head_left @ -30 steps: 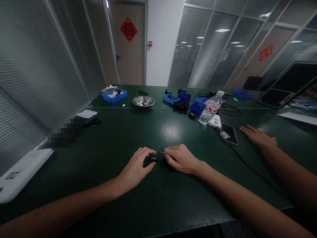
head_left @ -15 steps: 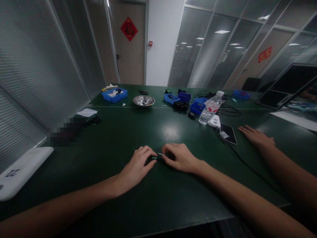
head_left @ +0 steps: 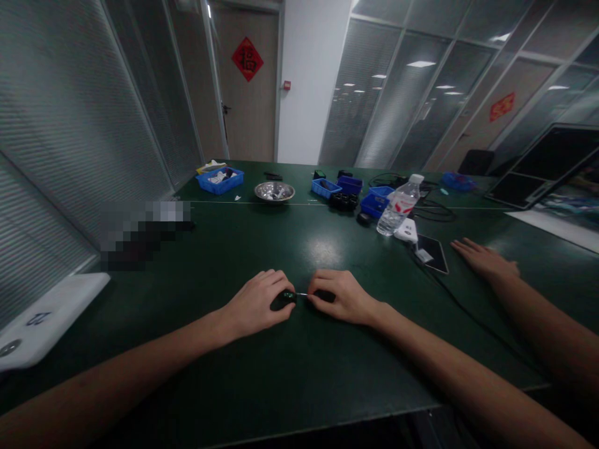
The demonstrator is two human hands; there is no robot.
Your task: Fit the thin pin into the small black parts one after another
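Note:
My left hand [head_left: 256,302] rests on the table with its thumb and fingers pinching a small dark piece with green glints [head_left: 289,296], perhaps a little circuit board. Just to its right, my right hand [head_left: 344,295] is curled around a thin screwdriver-like tool, palm side down. Its bright metal shaft [head_left: 302,294] points left from my fingertips, with its tip at or very near the green piece; whether they touch I cannot tell. Most of the tool is hidden by my fingers.
Another person's hand [head_left: 486,259] lies flat at right, by a black tablet-like panel [head_left: 433,252]. Beyond stand a water bottle [head_left: 399,209], a metal bowl [head_left: 274,193] and blue trays [head_left: 221,181]. A white case [head_left: 51,318] is at left; a black cable [head_left: 463,305] crosses the right side.
The tool's shaft has swung level and now points straight at the green piece. My left hand has turned slightly, showing more of that piece. The view has shifted a little.

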